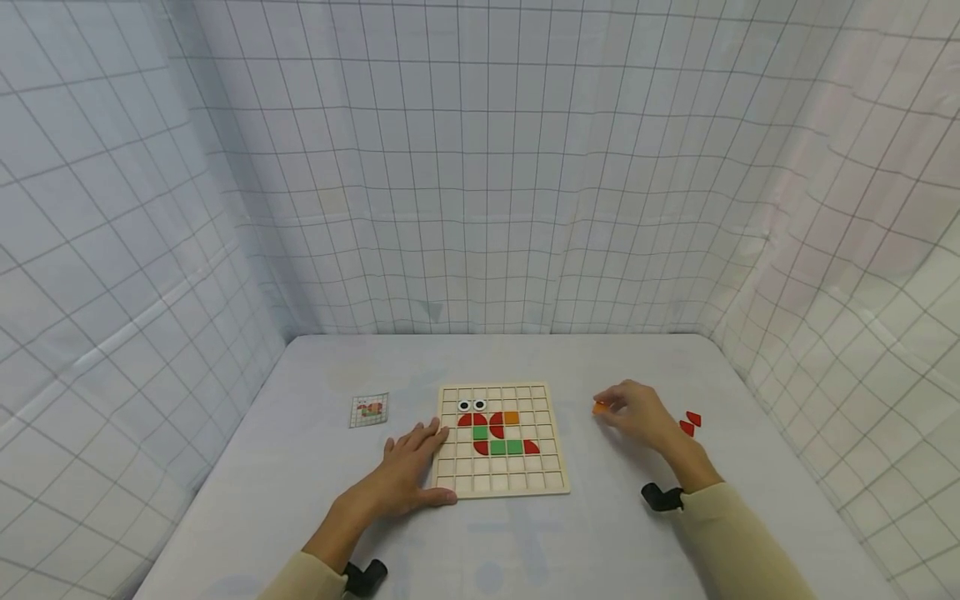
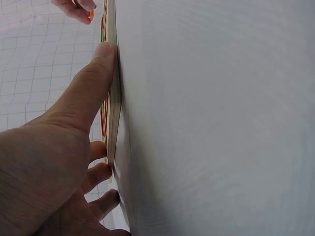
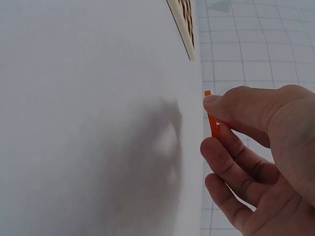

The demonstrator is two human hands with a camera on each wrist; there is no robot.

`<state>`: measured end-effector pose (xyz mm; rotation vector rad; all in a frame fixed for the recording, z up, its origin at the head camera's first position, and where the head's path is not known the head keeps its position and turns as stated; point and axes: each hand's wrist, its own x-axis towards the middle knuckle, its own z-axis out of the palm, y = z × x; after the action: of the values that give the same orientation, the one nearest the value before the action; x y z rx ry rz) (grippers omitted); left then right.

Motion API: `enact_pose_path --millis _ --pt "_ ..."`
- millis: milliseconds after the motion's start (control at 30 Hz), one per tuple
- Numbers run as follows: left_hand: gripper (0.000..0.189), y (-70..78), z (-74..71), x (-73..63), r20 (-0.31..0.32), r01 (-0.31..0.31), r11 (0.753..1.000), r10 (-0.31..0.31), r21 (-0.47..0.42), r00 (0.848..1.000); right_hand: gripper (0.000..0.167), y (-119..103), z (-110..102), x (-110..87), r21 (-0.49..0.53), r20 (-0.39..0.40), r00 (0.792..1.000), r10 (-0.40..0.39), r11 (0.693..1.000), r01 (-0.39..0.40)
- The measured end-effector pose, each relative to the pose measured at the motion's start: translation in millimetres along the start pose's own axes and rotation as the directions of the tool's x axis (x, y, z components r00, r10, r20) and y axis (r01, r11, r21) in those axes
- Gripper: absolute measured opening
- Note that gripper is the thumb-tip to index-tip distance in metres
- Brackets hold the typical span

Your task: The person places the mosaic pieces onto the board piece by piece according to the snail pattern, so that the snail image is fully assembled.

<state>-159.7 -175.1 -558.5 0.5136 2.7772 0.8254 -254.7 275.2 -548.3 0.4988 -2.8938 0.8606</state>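
Note:
A wooden grid board [image 1: 501, 484] lies on the table with red, green and orange tiles and two eye tiles set in its cells. My left hand [image 1: 401, 475] rests at its near left corner, fingers spread along the left edge and thumb against the near edge. In the left wrist view the thumb [image 2: 91, 81] lies along the board's side [image 2: 115, 93]. Right of the board, my right hand [image 1: 636, 414] pinches an orange tile [image 3: 211, 115] between thumb and fingers, held above the table. The tile is partly covered by the thumb.
A small picture card [image 1: 368, 410] showing a coloured grid pattern lies left of the board. Several loose red tiles [image 1: 687, 427] lie to the right of my right hand. White grid-patterned curtains [image 1: 465, 183] enclose the table [image 1: 300, 375] at the back and sides.

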Motion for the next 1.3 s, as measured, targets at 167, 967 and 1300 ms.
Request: enact_pose_path --millis 167,967,1300 --pt "0.114 0.2 -0.7 -0.7 0.001 0.002 1.0 -0.002 -0.001 1.0 0.025 -11 6 3.2 -0.008 0.016 0.999 -0.045 0.999 0.045" --pt "0.113 0.5 -0.3 -0.2 0.003 0.002 1.0 -0.002 -0.008 1.0 0.02 -61 42 14.0 0.07 0.087 0.979 -0.185 0.981 0.179" --pt "0.113 1.1 0.0 -0.9 0.002 0.003 1.0 -0.003 -0.004 1.0 0.01 -73 56 16.2 0.109 0.112 0.955 -0.275 0.958 0.264"
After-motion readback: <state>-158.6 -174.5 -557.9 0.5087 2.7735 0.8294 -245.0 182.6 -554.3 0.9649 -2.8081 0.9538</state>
